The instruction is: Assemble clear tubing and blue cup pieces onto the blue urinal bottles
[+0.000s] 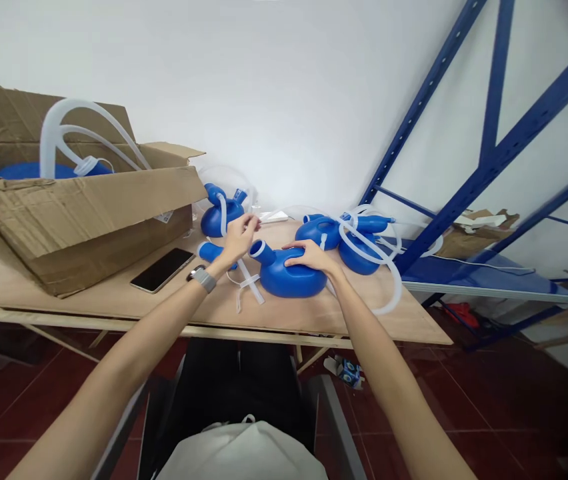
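A blue plastic jug with an open round spout lies on the plywood table in front of me. My right hand rests on top of it, fingers curled over its body. My left hand, with a watch on the wrist, is raised just left of the spout, fingertips pinched on a thin clear tube whose lower end lies on the table. More blue jugs sit behind: one at the back, two to the right with clear hoses looped around them.
An open cardboard box with hoses and blue parts stands on the left. A black phone lies beside it. Blue metal racking rises at the right, with a blue shelf next to the table. A dark chair is below me.
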Demonstrator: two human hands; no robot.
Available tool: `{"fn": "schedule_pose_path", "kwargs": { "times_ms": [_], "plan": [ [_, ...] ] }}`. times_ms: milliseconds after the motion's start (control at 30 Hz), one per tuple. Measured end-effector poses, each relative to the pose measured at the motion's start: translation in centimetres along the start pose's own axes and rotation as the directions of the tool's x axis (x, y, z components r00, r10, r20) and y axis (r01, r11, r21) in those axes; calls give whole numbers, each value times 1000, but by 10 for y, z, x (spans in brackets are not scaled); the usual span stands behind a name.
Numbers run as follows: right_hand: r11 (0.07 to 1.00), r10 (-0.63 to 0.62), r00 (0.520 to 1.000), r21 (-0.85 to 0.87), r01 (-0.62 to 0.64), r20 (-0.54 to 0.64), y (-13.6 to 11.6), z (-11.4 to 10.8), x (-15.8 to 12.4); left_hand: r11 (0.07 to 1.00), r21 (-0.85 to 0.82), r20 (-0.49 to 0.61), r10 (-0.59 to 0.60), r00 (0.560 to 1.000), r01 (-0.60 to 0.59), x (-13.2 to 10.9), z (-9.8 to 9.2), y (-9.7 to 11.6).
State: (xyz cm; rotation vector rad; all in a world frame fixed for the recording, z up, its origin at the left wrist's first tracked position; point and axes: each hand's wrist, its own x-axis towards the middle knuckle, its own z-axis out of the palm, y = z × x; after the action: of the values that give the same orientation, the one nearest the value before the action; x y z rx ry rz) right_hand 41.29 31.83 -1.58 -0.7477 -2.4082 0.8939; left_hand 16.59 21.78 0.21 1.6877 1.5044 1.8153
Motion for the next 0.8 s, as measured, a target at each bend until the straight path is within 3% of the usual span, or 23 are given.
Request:
{"fn": "schedule_pose_path", "kwargs": {
  "times_ms": [33, 67, 133, 167, 233, 467, 533, 567, 633, 733, 800],
  "plan": [
    [1000, 2, 1000, -9, -2, -10, 1, -1, -1, 997, 76, 127, 7, 992, -16, 0, -14, -3],
    [1000, 5, 1000, -15, -6, -18, 2, -2, -1, 990, 140, 295, -9, 955, -34, 0, -29, -6],
    [1000, 9, 1000, -23, -10, -28, 3, -5, -4, 976, 203, 608, -68, 791, -73, -2, -54, -12],
    [1000, 11, 999, -26, -12, -35, 4, -7, -5, 974, 210, 706, -91, 703, -85, -4, -64, -15],
    [999, 25, 999, -37, -27, -48, 5, -10, -8, 963, 245, 774, -126, 620, -110, -11, -70, -20],
    [994, 73, 989, -74, -83, -128, 15, -19, -22, 957, 264, 819, -154, 553, -124, -40, -28, -24],
    [991, 91, 985, -84, -104, -144, 18, -22, -27, 963, 249, 813, -151, 563, -100, -39, -25, -22],
    [989, 100, 983, -89, -114, -151, 19, -23, -29, 969, 237, 795, -149, 587, -75, -35, -26, -20],
    [987, 112, 981, -94, -129, -160, 19, -26, -32, 982, 191, 723, -130, 679, -14, -23, -32, -16],
    [985, 125, 979, -101, -142, -162, 18, -28, -35, 992, 124, 504, -80, 860, 19, 1, -43, -9],
    [983, 132, 978, -109, -151, -161, 17, -28, -35, 991, 130, 349, -48, 936, 2, 13, -48, -5]
  ]
}}
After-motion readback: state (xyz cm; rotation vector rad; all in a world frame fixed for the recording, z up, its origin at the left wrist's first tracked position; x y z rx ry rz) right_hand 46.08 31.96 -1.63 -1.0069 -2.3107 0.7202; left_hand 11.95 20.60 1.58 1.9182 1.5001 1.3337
